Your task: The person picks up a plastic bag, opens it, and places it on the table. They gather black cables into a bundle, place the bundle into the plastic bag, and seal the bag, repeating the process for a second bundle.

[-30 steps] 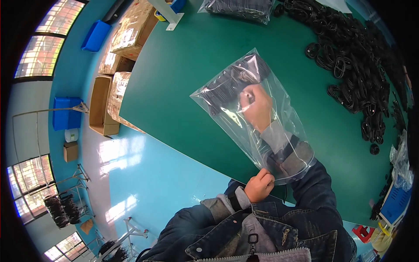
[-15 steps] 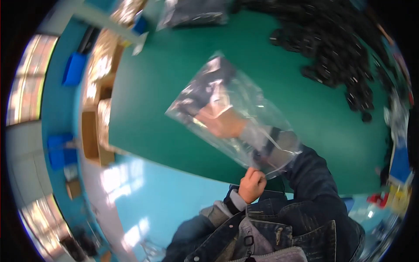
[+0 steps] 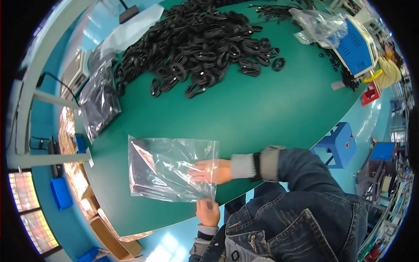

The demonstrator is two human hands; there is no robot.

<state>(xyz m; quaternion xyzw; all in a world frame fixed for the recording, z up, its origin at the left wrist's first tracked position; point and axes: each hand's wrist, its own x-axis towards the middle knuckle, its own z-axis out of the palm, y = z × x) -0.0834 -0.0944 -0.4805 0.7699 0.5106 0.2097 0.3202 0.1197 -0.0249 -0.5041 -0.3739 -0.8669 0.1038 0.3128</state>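
Observation:
A clear plastic bag point(image 3: 174, 150) lies on the green tabletop in front of me, its mouth toward my right arm. Something dark shows through the plastic at its far-left end; I cannot make out what it is. My left hand point(image 3: 208, 213) is closed on the near corner of the bag's mouth. My right hand point(image 3: 222, 170) reaches in at the mouth, fingers stretched out flat and seen through the plastic, with nothing gripped in them.
Coiled black cables point(image 3: 196, 48) are heaped across the far side of the green table point(image 3: 262, 113). A filled clear bag point(image 3: 101, 98) lies at the left edge. Crumpled plastic bags point(image 3: 321, 26) rest beside a blue panel at far right. A blue stool point(image 3: 340, 144) stands right of the table.
My right hand and forearm have drawn back from deep inside the bag toward its mouth. The bag now lies flatter on the table. My view has swung right, showing more of the cable heap.

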